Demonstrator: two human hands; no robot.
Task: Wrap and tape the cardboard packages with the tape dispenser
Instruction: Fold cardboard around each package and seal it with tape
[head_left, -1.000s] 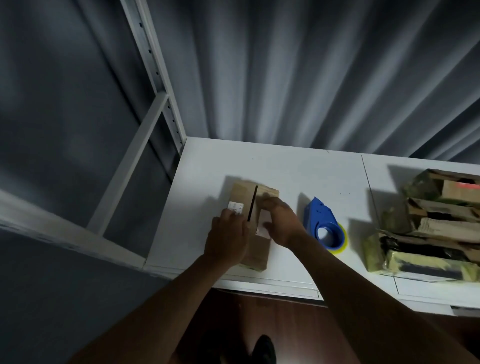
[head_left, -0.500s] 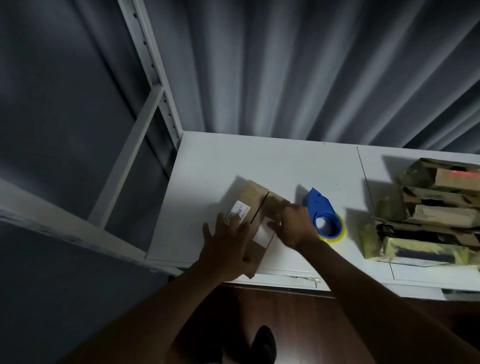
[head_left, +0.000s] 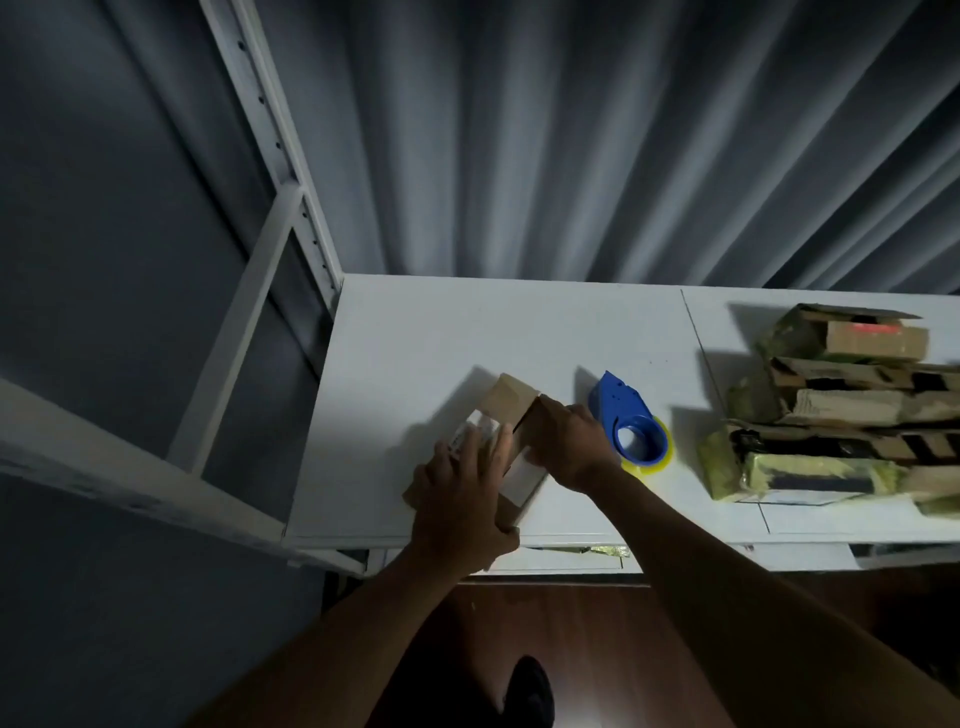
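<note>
- Shelving frame (head_left: 270, 234) far left, white metal upright with a cross rail, against a grey curtain (head_left: 571, 130)
- White table (head_left: 415, 338) starts just right of the frame; seam in the top runs front to back further right
- Left hand (head_left: 462, 499) lies palm-down on the near-left part of the cardboard box (head_left: 511, 402), fingers fairly straight and spread over the top, thumb hooked at the near edge; pressing rather than gripping
- Box sits on the table near the front edge, turned at an angle, top flaps not sealed; dark gap visible between them, white label partly under the left fingers
- Right hand (head_left: 563, 447) on the right flap of the box, fingers curled over its edge, holding it
- Tape dispenser (head_left: 626, 421) just right of the right hand, blue, lying on the table with a yellowish tape roll under it; nothing holds it
- Stack of taped packages (head_left: 831, 405) far right on the table, well apart from the box, brown cardboard with yellow-green tape, piled unevenly
- Dark wood floor (head_left: 571, 649) below the table edge
</note>
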